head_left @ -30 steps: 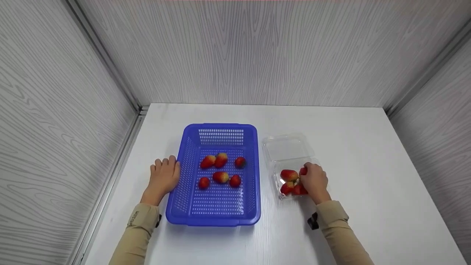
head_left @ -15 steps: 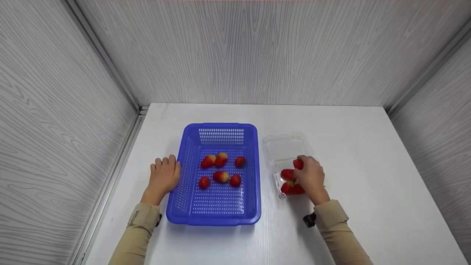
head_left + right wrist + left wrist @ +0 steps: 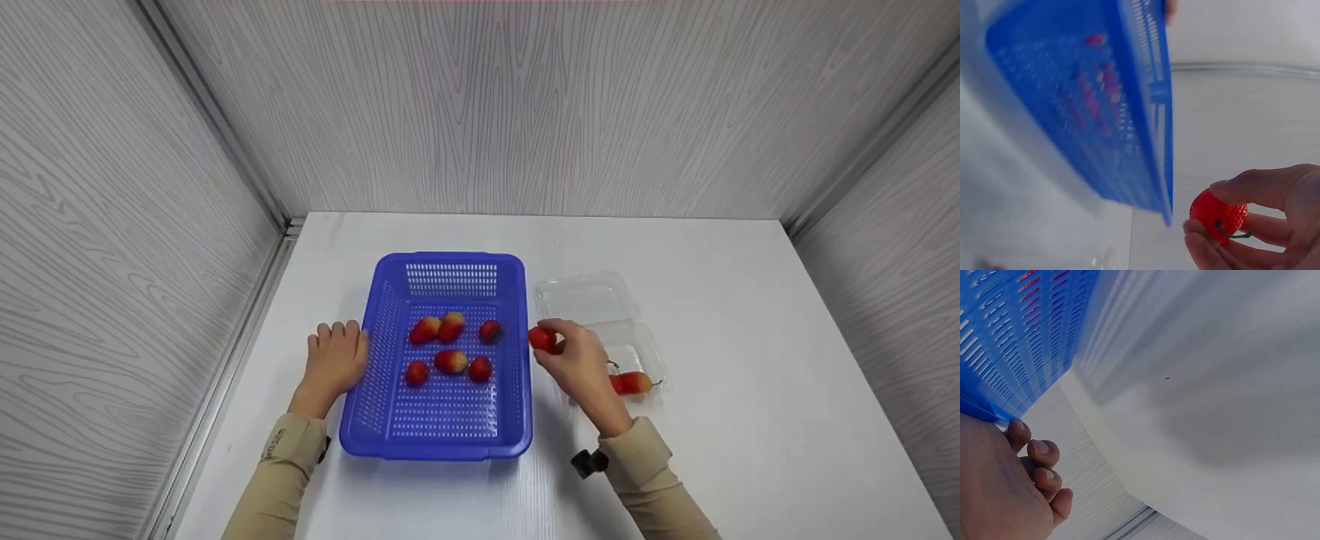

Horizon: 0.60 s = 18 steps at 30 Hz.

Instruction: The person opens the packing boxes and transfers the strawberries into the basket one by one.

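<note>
The left hand (image 3: 1008, 478) is at the lower left, fingers bent, touching the blue basket (image 3: 1016, 346) at the upper left. Red bits (image 3: 1030, 296) show through its holes. A white table (image 3: 1241, 405) with a tiny dark speck (image 3: 1167, 378) fills the right.

The head view looks forward and down across the tabletop (image 3: 750, 322); the wrist views look, close up, past opposite sides of the blue perforated basket (image 3: 435, 453) all three share.

The right hand (image 3: 576, 365) partly hides the clear box (image 3: 634, 349); the right wrist view blurs the basket (image 3: 1141, 112).
</note>
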{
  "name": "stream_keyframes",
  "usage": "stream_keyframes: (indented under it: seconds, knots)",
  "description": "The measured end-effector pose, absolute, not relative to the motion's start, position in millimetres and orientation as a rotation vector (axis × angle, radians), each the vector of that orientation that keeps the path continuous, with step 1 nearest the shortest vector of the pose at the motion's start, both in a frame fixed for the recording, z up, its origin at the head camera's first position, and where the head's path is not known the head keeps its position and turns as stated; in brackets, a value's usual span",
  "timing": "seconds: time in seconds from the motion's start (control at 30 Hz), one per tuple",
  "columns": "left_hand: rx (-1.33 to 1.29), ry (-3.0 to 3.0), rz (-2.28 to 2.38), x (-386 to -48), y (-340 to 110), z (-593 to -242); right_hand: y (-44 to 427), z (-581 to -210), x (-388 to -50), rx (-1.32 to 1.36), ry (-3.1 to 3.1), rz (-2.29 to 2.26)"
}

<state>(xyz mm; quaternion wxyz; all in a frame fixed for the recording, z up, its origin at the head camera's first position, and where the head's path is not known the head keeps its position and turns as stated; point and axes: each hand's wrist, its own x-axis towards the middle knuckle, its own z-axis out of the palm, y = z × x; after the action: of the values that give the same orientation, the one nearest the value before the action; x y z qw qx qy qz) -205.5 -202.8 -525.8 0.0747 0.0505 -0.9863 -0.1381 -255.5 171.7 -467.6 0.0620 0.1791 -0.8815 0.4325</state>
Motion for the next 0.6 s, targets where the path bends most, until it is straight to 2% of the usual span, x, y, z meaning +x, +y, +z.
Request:
stream_keyframes:
  seconds: [0.3, 0.6]
  knots:
    - [0.165, -2.979, -0.41, -205.2, -202.8, -526.1, 122.6, -473.5, -232.4, 0.68, -2.681, 1.507]
    - [0.172, -2.984, -0.421, -205.6, -202.2, -525.2, 73.8, -488.8, -215.4, 0.804, -2.837, 1.49]
